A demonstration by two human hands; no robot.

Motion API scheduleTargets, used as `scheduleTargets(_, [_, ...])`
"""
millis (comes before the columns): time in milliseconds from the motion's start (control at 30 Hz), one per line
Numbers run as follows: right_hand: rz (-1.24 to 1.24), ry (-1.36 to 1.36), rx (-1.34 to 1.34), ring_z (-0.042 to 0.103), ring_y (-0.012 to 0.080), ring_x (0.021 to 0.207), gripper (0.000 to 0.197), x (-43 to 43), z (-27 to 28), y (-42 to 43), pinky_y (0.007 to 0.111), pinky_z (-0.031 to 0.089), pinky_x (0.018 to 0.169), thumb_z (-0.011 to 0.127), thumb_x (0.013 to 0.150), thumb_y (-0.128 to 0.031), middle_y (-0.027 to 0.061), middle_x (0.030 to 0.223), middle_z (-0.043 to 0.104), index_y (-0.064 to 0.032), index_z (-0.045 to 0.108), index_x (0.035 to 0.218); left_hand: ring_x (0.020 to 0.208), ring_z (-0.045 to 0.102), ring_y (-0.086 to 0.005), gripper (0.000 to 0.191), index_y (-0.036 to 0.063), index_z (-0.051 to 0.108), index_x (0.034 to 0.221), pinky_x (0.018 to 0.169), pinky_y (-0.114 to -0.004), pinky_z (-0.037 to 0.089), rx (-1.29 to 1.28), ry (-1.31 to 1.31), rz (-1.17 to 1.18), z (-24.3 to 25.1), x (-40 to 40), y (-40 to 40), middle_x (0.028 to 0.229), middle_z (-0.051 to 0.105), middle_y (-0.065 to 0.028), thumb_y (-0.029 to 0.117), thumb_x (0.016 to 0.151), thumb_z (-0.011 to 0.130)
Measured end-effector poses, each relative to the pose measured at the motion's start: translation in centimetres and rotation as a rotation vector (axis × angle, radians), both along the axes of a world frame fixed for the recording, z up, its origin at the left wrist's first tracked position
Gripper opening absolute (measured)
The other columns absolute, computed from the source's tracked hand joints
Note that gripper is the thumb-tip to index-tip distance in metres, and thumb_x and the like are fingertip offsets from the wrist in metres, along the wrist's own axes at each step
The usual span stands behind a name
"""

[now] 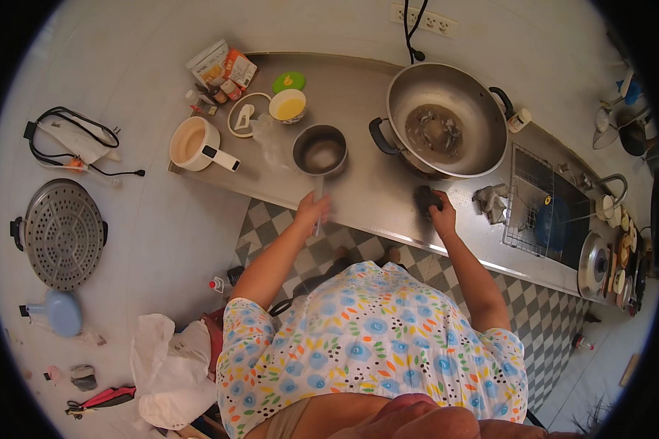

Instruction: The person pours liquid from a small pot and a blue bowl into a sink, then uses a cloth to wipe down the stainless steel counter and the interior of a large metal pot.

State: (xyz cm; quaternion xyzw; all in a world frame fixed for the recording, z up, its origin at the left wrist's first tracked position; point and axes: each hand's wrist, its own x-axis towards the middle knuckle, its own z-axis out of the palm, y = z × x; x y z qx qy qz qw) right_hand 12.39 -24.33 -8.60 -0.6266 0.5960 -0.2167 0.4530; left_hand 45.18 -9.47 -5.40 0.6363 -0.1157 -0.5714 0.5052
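Note:
A small dark-lined metal saucepan (320, 149) rests on the stainless steel counter (362, 192). My left hand (312, 212) is around its long handle, which points towards me over the counter's front edge. To the right, my right hand (444, 213) grips a dark, blurred pad (425, 202), perhaps a scourer or cloth, just over the counter near the front edge. Behind that hand stands a large two-handled steel wok (446, 120) with dirty water and dark bits at its bottom. A crumpled grey cloth (491, 203) lies right of my right hand.
A cream pot (195, 144), a glass lid (247, 114), a clear plastic bag (269, 144) and a bowl of yellow contents (288, 106) stand left. At right, a wire rack (529, 200) lies over the sink, beside a tap (615, 181) and a steel lid (594, 264).

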Motion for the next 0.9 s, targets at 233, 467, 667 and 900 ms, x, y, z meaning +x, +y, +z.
scheduleTargets(233, [0.697, 0.196, -0.479, 0.035, 0.0354, 0.122, 0.058, 6.3, 0.5, 5.7, 0.046, 0.027, 0.102, 0.063, 0.071, -0.021, 0.0171, 0.135, 0.035, -0.0173, 0.045, 0.126, 0.043, 0.041, -0.0071, 0.018, 0.0074, 0.049, 0.099, 0.038, -0.021, 0.033, -0.014, -0.171, -0.084, 1.9, 2.5, 3.9, 0.057, 0.044, 0.0012, 0.015, 0.085, 0.058])
scheduleTargets(467, [0.902, 0.317, -0.604, 0.023, 0.0328, 0.131, 0.05, 19.0, -3.2, 5.5, 0.049, 0.013, 0.108, 0.048, 0.088, -0.026, 0.0151, 0.144, 0.021, -0.0213, 0.035, 0.136, 0.039, 0.04, -0.0064, 0.024, 0.0033, 0.05, 0.106, 0.037, -0.021, 0.033, 0.046, -0.375, -0.208, 5.3, 6.6, 9.1, 0.054, 0.046, 0.0016, 0.01, 0.085, 0.057])
scheduleTargets(667, [0.683, 0.278, -0.704, 0.022, 0.0323, 0.132, 0.053, 30.3, -8.4, -2.6, 0.049, 0.013, 0.109, 0.053, 0.083, -0.02, 0.0181, 0.143, 0.022, -0.0195, 0.039, 0.134, 0.039, 0.04, -0.0058, 0.024, 0.0037, 0.05, 0.107, 0.037, -0.02, 0.032, 0.089, -0.311, -0.24, 6.6, 8.4, 7.8, 0.053, 0.045, 0.0022, 0.008, 0.085, 0.058])
scheduleTargets(900, [0.044, 0.436, -0.383, 0.026, 0.0329, 0.13, 0.043, 28.0, -7.3, -11.8, 0.044, 0.018, 0.108, 0.041, 0.09, -0.022, 0.0171, 0.142, 0.025, -0.0148, 0.039, 0.133, 0.039, 0.041, -0.0062, 0.021, 0.0054, 0.051, 0.103, 0.038, -0.02, 0.033, 0.08, -0.32, -0.328, 5.0, 8.2, 3.9, 0.056, 0.047, 0.0005, 0.01, 0.084, 0.059])
